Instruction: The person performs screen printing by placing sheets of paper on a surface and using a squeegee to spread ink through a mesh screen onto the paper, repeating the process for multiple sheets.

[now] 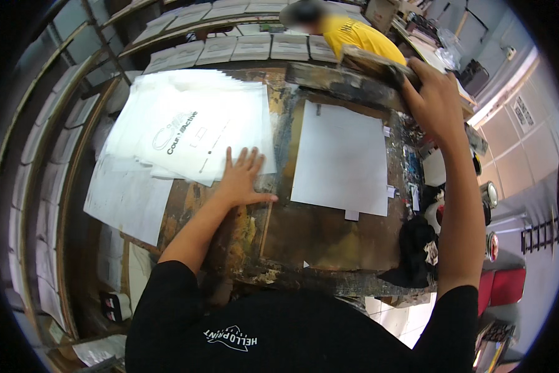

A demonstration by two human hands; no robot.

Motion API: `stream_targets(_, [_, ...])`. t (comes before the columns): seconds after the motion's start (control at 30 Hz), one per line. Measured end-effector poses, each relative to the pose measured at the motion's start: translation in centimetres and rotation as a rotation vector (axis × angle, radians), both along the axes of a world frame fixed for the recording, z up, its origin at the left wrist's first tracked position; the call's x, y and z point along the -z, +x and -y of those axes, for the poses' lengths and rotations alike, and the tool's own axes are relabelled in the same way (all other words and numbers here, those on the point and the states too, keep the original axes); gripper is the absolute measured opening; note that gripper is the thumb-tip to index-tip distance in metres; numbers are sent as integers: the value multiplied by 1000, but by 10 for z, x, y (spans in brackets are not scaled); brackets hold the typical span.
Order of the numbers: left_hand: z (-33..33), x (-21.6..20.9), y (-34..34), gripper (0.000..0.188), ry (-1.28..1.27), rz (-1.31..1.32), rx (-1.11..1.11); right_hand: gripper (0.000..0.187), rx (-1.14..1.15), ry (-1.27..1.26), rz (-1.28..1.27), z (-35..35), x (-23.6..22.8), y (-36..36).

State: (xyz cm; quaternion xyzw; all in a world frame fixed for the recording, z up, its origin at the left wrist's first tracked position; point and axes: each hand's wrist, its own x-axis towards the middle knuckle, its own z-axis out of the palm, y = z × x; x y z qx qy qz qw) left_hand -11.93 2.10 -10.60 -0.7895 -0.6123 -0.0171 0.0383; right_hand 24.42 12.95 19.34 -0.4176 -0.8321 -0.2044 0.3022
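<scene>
My right hand (434,96) is closed round the edge of an ink-stained wooden screen-printing frame (354,87), which is tilted up at the far side of the table. Below it, a blank white sheet (341,158) lies on a brown board (317,239), with small paper tabs at its edges. My left hand (239,180), fingers spread, is at the near right edge of a loose pile of white printed sheets (192,124). Its thumb points toward the board. Nothing shows in that hand.
A person in a yellow shirt (360,37) is beyond the table. Shelves with stacked sheets (248,48) line the back and left. A black cloth (413,248) lies at the table's right edge, near several cans (491,194). A red chair (506,287) stands farther right.
</scene>
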Motion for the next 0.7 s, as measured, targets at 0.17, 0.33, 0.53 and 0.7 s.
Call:
stream_targets(0.17, [-12,16,129,128,-34,328,226,53,4,31,6,-4,9,8])
stream_targets(0.33, [-16,20,248,128,-5,394,343,50,42,-114,33,8,-7,-5])
stream_targets(0.53, [-15,9,284,129,-52,334,449,61,300,-573,-20,25,-66,-31])
stream_targets(0.7, [-11,11,277,127,-19,334,450,62,-69,-116,17,0,-26,1])
